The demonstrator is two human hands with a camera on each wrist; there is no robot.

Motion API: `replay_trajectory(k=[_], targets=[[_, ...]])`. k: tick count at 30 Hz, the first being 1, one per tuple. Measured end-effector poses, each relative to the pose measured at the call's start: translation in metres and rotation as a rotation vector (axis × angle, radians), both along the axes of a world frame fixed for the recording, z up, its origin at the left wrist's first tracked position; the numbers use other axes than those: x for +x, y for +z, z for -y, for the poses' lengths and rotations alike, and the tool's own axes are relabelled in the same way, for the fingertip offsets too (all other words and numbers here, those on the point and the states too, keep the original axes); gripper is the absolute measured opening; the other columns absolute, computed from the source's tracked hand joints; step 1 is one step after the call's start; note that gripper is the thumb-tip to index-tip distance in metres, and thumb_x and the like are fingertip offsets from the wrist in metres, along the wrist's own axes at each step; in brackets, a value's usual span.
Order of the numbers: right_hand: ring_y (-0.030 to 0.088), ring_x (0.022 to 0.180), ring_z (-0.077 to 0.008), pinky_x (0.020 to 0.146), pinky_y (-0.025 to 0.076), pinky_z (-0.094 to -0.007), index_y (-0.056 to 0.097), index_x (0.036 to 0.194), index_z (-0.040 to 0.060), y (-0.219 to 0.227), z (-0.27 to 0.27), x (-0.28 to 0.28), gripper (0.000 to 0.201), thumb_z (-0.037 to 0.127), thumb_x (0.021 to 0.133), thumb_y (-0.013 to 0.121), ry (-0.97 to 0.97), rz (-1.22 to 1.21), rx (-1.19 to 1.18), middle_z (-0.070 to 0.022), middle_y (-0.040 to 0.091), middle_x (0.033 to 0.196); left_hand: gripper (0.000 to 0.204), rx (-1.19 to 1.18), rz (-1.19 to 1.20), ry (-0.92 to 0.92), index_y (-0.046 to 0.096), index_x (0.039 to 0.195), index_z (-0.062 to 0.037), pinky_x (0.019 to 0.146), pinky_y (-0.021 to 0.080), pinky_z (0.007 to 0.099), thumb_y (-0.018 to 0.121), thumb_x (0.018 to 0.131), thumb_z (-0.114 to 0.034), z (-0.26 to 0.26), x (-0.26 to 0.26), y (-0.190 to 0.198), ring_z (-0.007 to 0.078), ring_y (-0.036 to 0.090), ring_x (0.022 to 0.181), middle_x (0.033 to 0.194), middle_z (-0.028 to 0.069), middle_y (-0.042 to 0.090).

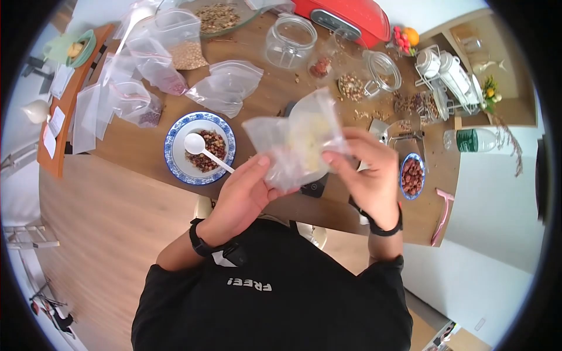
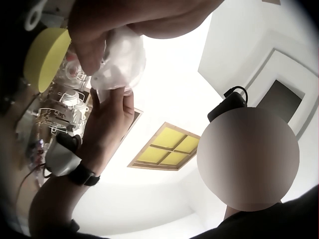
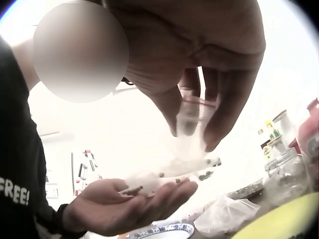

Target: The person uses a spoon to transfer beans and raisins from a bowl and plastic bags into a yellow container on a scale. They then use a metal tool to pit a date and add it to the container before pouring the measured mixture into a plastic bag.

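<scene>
Both hands hold a clear plastic zip bag [image 1: 300, 140] above the wooden table's [image 1: 140, 146] near edge. My left hand [image 1: 249, 187] grips the bag's lower left, thumb on top. My right hand [image 1: 366, 169] pinches its right side. The bag holds pale contents and a few dark bits. In the right wrist view the right fingers [image 3: 219, 114] pinch the bag [image 3: 192, 134] at its red zip strip, and the left hand [image 3: 134, 204] cups it from below. In the left wrist view both hands meet on the bag [image 2: 119, 64].
A blue-rimmed bowl [image 1: 199, 147] with mixed nuts and a white spoon [image 1: 202, 149] sits left of the hands. A small blue bowl of nuts [image 1: 412, 174] sits at the right. Several zip bags [image 1: 225, 86], glass jars [image 1: 291, 41], a water bottle [image 1: 474, 140] and a red appliance [image 1: 345, 14] fill the far table.
</scene>
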State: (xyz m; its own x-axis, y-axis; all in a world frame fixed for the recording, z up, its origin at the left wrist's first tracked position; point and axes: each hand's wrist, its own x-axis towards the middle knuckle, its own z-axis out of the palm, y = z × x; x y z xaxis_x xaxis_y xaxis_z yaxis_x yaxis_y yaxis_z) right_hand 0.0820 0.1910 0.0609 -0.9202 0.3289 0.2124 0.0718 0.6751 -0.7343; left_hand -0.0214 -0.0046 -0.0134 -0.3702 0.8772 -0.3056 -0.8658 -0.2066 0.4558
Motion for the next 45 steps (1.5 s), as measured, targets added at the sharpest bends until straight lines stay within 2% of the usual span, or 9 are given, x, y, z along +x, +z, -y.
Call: replay_trajectory(k=[4,8,13,16,18,37,40,43,45], targets=[[0.070,0.081,-0.0286,0.071,0.054,-0.0342,0.073,0.092,0.0007,0.038,-0.008,-0.052,0.015,0.003,0.079,0.079,-0.088,-0.233,0.455,-0.0121,0.071,0.097,0.050,0.091,-0.095,-0.070,0.039,0.148,0.0006,0.109,0.044,0.0454,0.038,0.110,-0.032,0.021,-0.010,0.001,0.0320,0.053,0.132,0.148,0.0195,0.049],[0.068,0.086,-0.0348,0.073,0.054,-0.0401,0.071,0.095,0.0028,0.035,-0.031,-0.138,0.013,0.010,0.084,0.072,0.114,-0.332,0.719,-0.0109,0.071,0.099,0.050,0.035,-0.176,-0.091,0.045,0.144,0.0000,0.105,0.047,0.0453,0.036,0.109,-0.034,0.040,-0.013,-0.004,0.0316,0.058,0.126,0.143,0.0209,0.054],[0.067,0.088,-0.0370,0.079,0.053,-0.0439,0.070,0.101,0.0008,-0.009,-0.062,-0.250,0.015,0.008,0.088,0.067,0.305,-0.277,0.798,-0.0137,0.070,0.106,0.043,0.039,-0.159,-0.080,0.052,0.135,0.0016,0.100,0.050,0.0427,0.039,0.109,-0.031,0.062,-0.015,-0.009,0.0314,0.063,0.119,0.131,0.0219,0.062],[0.066,0.086,-0.0390,0.080,0.053,-0.0445,0.071,0.099,0.0006,-0.034,-0.067,-0.286,0.017,0.010,0.086,0.068,0.392,-0.150,0.652,-0.0178,0.070,0.100,0.044,0.003,-0.176,-0.069,0.052,0.133,0.0018,0.100,0.050,0.0432,0.039,0.109,-0.032,0.074,-0.016,-0.014,0.0306,0.064,0.117,0.129,0.0215,0.063],[0.066,0.085,-0.0400,0.079,0.053,-0.0443,0.072,0.099,0.0005,-0.044,-0.065,-0.295,0.020,0.012,0.083,0.070,0.390,0.095,0.690,-0.0214,0.070,0.091,0.043,-0.001,-0.179,-0.061,0.053,0.132,0.0017,0.100,0.050,0.0429,0.039,0.109,-0.032,0.082,-0.018,-0.015,0.0301,0.064,0.116,0.128,0.0210,0.064],[0.068,0.093,-0.0404,0.079,0.054,-0.0496,0.071,0.094,0.0006,-0.040,-0.062,-0.313,0.020,0.015,0.081,0.065,0.367,0.491,0.932,-0.0218,0.071,0.093,0.040,-0.020,-0.138,-0.079,0.057,0.124,0.0006,0.092,0.051,0.0385,0.042,0.107,-0.033,0.083,-0.038,-0.029,0.0235,0.067,0.104,0.111,0.0146,0.068],[0.068,0.093,-0.0405,0.078,0.055,-0.0488,0.071,0.095,0.0012,-0.048,-0.060,-0.314,0.022,0.018,0.082,0.067,0.363,0.465,0.854,-0.0208,0.071,0.094,0.041,-0.032,-0.152,-0.090,0.057,0.123,0.0006,0.091,0.051,0.0381,0.042,0.107,-0.034,0.084,-0.039,-0.025,0.0230,0.066,0.101,0.109,0.0139,0.068],[0.069,0.087,-0.0404,0.077,0.055,-0.0477,0.072,0.094,0.0019,-0.050,-0.063,-0.308,0.023,0.022,0.083,0.069,0.379,0.238,0.838,-0.0188,0.072,0.089,0.041,-0.033,-0.170,-0.082,0.058,0.123,0.0004,0.090,0.050,0.0383,0.043,0.107,-0.034,0.087,-0.041,-0.023,0.0234,0.066,0.101,0.108,0.0139,0.068],[0.069,0.082,-0.0401,0.075,0.055,-0.0469,0.072,0.091,0.0029,-0.041,-0.053,-0.293,0.024,0.026,0.085,0.070,0.365,-0.285,0.868,-0.0174,0.071,0.083,0.040,-0.044,-0.159,-0.062,0.058,0.122,0.0004,0.090,0.050,0.0384,0.043,0.107,-0.034,0.090,-0.042,-0.026,0.0236,0.066,0.101,0.108,0.0139,0.068]])
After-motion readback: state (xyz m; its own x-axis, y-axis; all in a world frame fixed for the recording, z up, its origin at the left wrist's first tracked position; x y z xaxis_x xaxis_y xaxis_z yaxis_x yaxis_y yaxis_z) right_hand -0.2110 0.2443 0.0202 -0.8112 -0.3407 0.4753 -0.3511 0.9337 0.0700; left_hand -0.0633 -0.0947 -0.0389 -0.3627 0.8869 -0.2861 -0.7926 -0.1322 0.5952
